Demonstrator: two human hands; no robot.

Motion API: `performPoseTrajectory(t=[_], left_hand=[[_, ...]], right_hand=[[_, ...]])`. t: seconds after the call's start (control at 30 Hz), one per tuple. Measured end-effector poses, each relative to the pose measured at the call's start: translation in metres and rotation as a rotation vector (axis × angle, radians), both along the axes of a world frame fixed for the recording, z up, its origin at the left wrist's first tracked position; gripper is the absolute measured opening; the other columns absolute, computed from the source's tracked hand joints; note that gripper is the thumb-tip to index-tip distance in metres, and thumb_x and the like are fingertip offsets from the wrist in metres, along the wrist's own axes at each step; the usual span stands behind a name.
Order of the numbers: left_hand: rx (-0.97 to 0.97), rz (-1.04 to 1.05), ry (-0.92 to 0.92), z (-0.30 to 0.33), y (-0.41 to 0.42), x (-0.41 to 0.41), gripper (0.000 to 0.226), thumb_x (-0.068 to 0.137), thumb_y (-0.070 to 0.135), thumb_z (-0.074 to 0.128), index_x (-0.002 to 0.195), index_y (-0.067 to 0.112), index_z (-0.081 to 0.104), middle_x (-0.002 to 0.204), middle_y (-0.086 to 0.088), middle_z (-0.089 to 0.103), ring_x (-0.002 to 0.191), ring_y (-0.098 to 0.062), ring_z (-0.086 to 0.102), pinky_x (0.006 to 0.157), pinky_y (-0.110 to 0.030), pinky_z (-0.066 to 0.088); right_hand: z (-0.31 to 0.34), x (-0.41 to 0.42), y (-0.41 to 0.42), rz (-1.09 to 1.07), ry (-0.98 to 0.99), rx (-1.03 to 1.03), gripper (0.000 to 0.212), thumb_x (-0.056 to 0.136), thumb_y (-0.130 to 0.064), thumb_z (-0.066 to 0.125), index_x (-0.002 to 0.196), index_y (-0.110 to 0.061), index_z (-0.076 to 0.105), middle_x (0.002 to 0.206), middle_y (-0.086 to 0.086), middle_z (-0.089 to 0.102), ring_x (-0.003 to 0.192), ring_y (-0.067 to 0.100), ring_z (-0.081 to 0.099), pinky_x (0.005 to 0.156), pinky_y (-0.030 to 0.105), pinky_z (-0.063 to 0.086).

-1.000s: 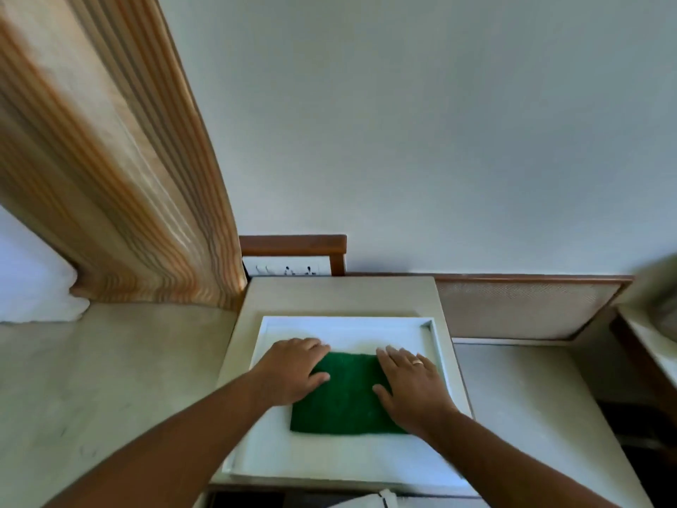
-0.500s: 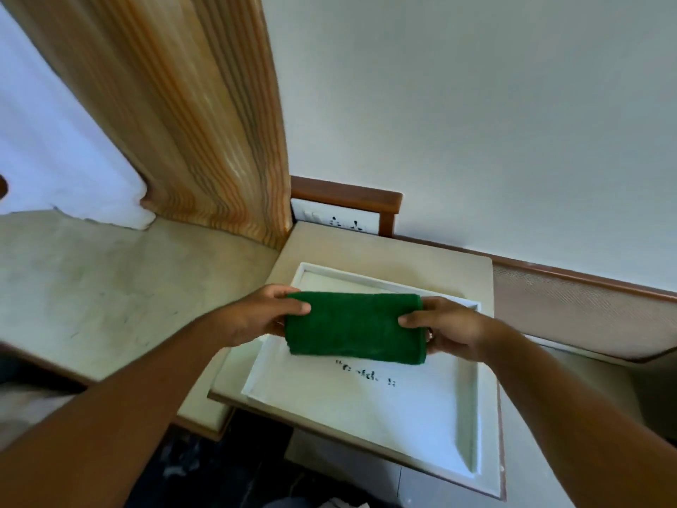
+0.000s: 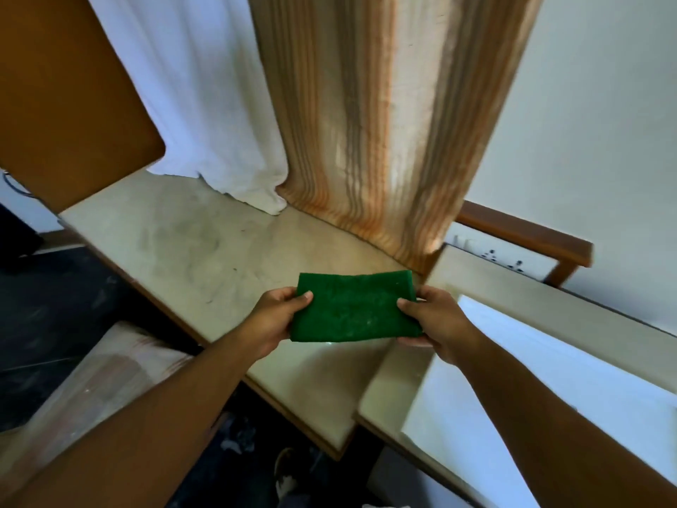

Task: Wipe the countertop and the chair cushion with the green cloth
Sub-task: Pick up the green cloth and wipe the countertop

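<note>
A folded green cloth is held flat in the air between both hands, above the pale stone countertop. My left hand grips its left edge, thumb on top. My right hand grips its right edge the same way. The countertop below shows grey smudges. A chair with a pale, plastic-covered cushion stands at the lower left, with its brown backrest at the upper left.
A white tray sits on a raised ledge to the right. Striped orange curtain and white curtain hang down onto the counter's back. A wall socket and wooden rail lie behind the ledge. Dark floor below.
Both hands lifted the cloth out of the white tray and carried it left, over the countertop. The view swung left, bringing the chair into sight.
</note>
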State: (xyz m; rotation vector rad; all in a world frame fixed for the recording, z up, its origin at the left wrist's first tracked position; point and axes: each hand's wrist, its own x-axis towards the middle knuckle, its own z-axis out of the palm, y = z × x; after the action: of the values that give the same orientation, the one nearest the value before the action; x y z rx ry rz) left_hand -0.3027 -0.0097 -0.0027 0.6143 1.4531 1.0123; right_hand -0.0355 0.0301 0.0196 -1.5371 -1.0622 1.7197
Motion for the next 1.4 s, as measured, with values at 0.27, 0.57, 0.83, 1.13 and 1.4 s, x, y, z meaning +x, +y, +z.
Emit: performPoseTrajectory(t=[0.27,0.57,0.83,1.13,1.4], left_hand=[[-0.134,-0.188,0.369,-0.055,0.043,-0.126,0.024,0.090,0.016,0.071,0.101,-0.004,0.067,0.095,-0.014,0.073,0.088,-0.027,0.073,0.067,-0.038,0.061],[0.053,-0.347,1.575,-0.125,0.079,-0.233,0.066,0.093,0.052,0.051,0.149,0.021,0.040,0.153,-0.019,0.042,0.138,-0.041,0.040,0.114,-0.060,0.019],[-0.153,-0.227,1.447,-0.171,0.088,-0.259,0.079,0.092,0.069,0.021,0.157,0.025,0.011,0.165,-0.019,0.013,0.152,-0.039,0.009,0.118,-0.059,-0.001],[-0.184,-0.251,1.497,-0.177,0.089,-0.263,0.077,0.092,0.069,0.017,0.157,0.027,0.008,0.165,-0.019,0.012,0.152,-0.038,0.008,0.119,-0.059,0.001],[-0.200,-0.217,1.512,-0.178,0.090,-0.263,0.078,0.091,0.071,0.017,0.157,0.031,0.008,0.166,-0.016,0.012,0.152,-0.036,0.008,0.121,-0.058,0.004]], right_hand=[[-0.049,-0.124,0.037,0.163,-0.351,-0.143,0.018,0.095,-0.013,0.063,0.112,-0.011,0.060,0.103,0.007,0.063,0.085,0.023,0.069,0.059,0.042,0.063],[-0.096,-0.194,0.017,0.260,-1.155,0.123,0.068,0.091,-0.027,0.056,0.148,-0.006,0.025,0.148,0.023,0.036,0.131,0.043,0.040,0.104,0.048,0.040],[-0.142,-0.269,0.085,-0.226,-1.104,-0.404,0.097,0.090,-0.066,0.039,0.155,-0.009,-0.006,0.163,0.023,-0.010,0.148,0.045,-0.009,0.118,0.053,-0.004],[-0.179,-0.339,0.063,0.833,-1.046,0.935,0.070,0.094,-0.050,0.035,0.153,-0.014,0.022,0.160,0.015,0.023,0.148,0.040,0.011,0.119,0.057,0.002],[-0.169,-0.264,0.180,0.712,-1.261,0.751,0.066,0.096,-0.047,0.032,0.154,-0.017,0.022,0.161,0.015,0.024,0.146,0.041,0.020,0.117,0.055,0.020]])
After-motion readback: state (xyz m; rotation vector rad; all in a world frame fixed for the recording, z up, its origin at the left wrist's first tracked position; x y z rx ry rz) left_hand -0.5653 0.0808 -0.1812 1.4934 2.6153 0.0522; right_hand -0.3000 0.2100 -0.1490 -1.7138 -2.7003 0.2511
